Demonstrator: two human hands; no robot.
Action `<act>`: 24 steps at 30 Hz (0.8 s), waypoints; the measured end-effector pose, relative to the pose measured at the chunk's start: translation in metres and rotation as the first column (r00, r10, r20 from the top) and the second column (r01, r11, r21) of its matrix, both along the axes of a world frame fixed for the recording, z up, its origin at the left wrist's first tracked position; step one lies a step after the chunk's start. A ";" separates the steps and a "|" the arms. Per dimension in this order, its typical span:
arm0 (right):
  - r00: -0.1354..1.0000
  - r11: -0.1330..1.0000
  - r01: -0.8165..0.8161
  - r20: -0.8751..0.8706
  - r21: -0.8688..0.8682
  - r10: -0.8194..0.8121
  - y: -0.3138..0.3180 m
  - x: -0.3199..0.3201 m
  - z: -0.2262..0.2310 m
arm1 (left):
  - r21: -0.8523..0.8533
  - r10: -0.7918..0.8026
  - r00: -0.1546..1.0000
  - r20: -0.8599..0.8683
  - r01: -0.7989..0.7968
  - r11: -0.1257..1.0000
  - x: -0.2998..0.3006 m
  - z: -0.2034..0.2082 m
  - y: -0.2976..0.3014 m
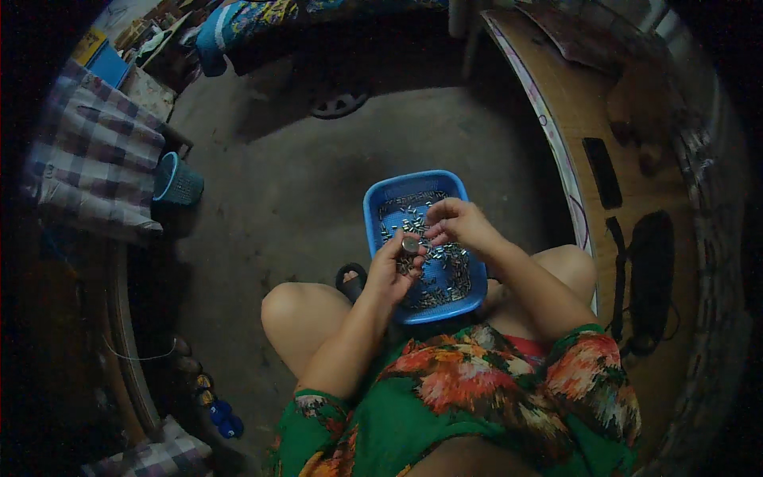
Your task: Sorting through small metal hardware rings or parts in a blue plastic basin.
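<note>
A blue plastic basket (373, 230) rests in front of my lap, with many small shiny metal pieces (455, 266) scattered in it, thickest along its sides. Above its left part, my left hand (391, 269) is closed around a small round silvery piece (410, 244), its flat face turned up. My right hand (465, 226) hovers over the basket's right side, close to that piece. Its fingers are curved with a gap between them, and I can make out nothing in them. The small pieces directly beneath both hands are partly hidden.
On the right runs a wooden bench (592, 103) bearing dark objects (652, 278). A teal wastebasket (181, 184) stands at left beside a checkered cloth (99, 151). A dark round base (338, 105) lies on the floor ahead; blue items (226, 420) sit at lower left.
</note>
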State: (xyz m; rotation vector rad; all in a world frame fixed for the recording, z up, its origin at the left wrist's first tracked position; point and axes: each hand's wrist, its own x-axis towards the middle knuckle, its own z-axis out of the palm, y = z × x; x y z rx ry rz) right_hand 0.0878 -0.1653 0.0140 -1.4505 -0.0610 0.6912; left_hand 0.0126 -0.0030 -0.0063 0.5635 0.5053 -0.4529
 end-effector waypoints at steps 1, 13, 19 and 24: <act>1.000 1.000 0.018 -0.020 0.016 -0.018 0.001 0.000 0.003 | 0.000 0.001 1.000 -0.001 -0.001 1.000 0.000 0.000 0.000; 0.984 0.979 -0.166 0.043 -0.121 0.172 0.004 -0.007 0.016 | -0.003 0.000 0.999 0.043 0.001 1.000 -0.001 0.000 -0.002; 0.988 0.988 -0.153 0.018 -0.010 0.153 0.002 -0.009 0.015 | 0.018 0.005 0.999 0.046 -0.005 1.000 0.000 0.004 -0.002; 0.983 0.984 -0.176 0.053 -0.011 0.176 0.004 -0.010 0.013 | 0.008 -0.021 0.997 0.080 0.020 1.000 0.000 0.000 0.001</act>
